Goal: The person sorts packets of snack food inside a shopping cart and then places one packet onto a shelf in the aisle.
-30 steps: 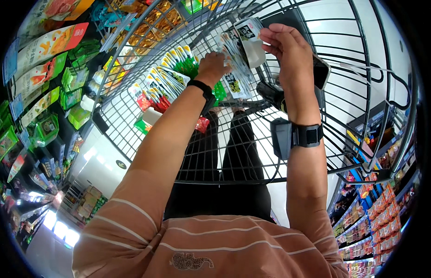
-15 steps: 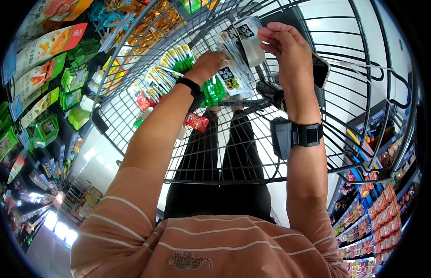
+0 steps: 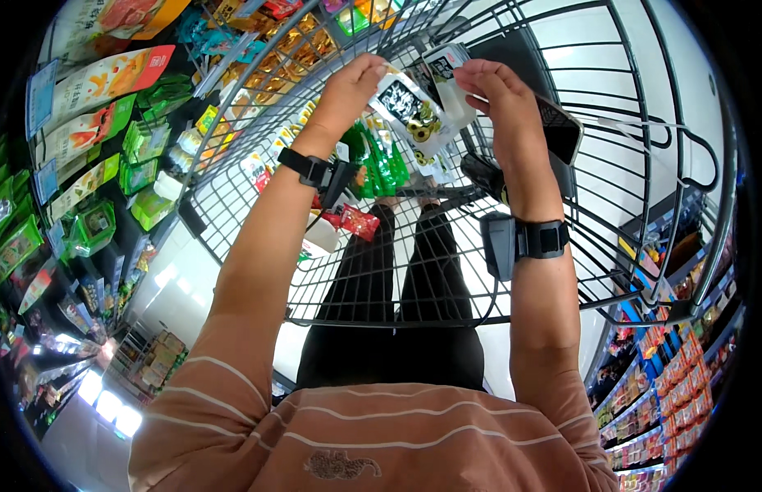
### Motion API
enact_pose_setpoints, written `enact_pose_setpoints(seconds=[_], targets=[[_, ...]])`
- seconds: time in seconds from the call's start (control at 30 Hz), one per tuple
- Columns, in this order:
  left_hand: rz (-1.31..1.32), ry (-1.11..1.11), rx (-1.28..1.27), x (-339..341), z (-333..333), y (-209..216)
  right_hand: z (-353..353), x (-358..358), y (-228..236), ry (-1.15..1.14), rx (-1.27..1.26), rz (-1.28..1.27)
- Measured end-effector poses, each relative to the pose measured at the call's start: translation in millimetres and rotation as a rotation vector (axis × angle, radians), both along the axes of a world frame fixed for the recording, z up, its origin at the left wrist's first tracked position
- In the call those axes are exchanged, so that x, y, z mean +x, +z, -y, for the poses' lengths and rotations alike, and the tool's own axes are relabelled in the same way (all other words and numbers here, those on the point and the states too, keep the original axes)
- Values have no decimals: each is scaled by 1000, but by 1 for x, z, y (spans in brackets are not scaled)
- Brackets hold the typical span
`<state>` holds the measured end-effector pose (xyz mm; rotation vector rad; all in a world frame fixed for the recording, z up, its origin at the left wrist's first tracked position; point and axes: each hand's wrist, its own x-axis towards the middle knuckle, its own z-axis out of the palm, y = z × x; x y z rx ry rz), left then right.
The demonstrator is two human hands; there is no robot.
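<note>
Over the wire shopping cart (image 3: 381, 307), my left hand (image 3: 352, 92) pinches the top corner of a white snack packet (image 3: 409, 115) with a black label. My right hand (image 3: 502, 88) is closed at the edge of another black-and-white packet (image 3: 443, 64), its fingertips against the packet's right side. Just below the left packet, several green packets (image 3: 379, 160) stand close together in the cart. A red packet (image 3: 359, 222) lies nearer to me, beside a white rounded thing that I cannot make out. White-and-yellow packets (image 3: 303, 116) are partly hidden behind my left wrist.
Shelves of bagged food (image 3: 94, 90) rise along the left, close to the cart's side. A phone (image 3: 561, 131) sits beyond my right wrist, with a black object (image 3: 484, 175) nearby. More stocked shelves (image 3: 680, 394) are at lower right. My wrists carry black strapped devices.
My left hand has risen from the packets in the cart, bringing up the white packet. My right hand has lowered slightly, still at its packet. The red packet now shows more fully.
</note>
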<state>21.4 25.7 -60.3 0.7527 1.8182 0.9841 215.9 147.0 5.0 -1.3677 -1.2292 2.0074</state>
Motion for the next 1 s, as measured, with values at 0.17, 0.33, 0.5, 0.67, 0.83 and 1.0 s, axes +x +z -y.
enact_pose_setpoints(seconds=[0.17, 0.33, 0.5, 0.67, 0.83, 1.0], targets=[[103, 51, -1, -17, -10, 33, 5, 1, -1, 119, -105, 87], [149, 98, 24, -18, -10, 41, 8, -2, 5, 213, -259, 90], [171, 83, 12, -19, -6, 46, 8, -4, 11, 222, -245, 85], [250, 10, 75, -21, 1, 50, 7, -1, 5, 217, -204, 70], [446, 7, 155, -22, 6, 56, 1, 3, 1, 256, -68, 53], [298, -97, 230, -23, 8, 49, 0, 2, 9, 162, -56, 9]])
